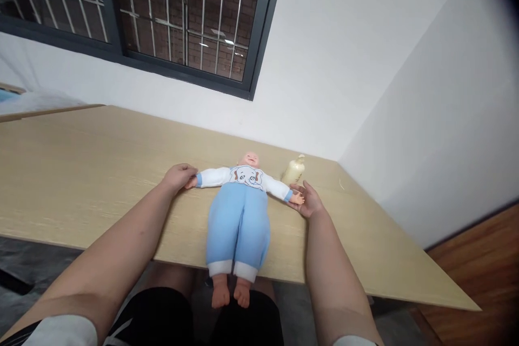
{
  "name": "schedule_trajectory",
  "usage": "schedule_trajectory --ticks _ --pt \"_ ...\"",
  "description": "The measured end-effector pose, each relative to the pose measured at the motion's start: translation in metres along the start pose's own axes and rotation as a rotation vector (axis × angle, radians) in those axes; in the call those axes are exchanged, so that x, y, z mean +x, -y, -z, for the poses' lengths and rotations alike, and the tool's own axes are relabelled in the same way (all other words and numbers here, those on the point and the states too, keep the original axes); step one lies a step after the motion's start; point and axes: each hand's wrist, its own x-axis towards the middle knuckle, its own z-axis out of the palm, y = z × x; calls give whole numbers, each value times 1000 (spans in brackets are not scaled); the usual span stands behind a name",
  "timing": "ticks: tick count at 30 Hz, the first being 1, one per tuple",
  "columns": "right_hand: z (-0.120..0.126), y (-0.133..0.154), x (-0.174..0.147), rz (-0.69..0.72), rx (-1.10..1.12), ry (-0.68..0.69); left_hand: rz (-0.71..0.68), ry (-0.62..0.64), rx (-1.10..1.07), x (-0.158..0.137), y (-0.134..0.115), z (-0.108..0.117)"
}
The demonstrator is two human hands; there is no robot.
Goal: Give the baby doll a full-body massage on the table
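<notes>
A baby doll in light blue trousers and a white top with an elephant face lies on its back on the table. Its arms are stretched out to both sides, and its bare feet hang past the near edge. My left hand is closed around the doll's hand on the left. On the other side my right hand is open, thumb raised and apart, with the doll's other hand lying against its fingers. Just beyond my right hand is a cream-coloured bottle, tilted or lying; its base is partly hidden.
The pale wooden table reaches back to a white wall and a dark-framed barred window. At the far left lies clear plastic sheeting. A brown wooden panel stands beyond the table's right edge.
</notes>
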Motion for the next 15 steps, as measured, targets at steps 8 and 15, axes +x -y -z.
schedule_trajectory --ticks 8,15 --pt "-12 -27 -11 272 -23 -125 -39 -75 254 -25 7 8" --pt "-8 -44 -43 386 -81 -247 -104 -78 437 -51 17 18"
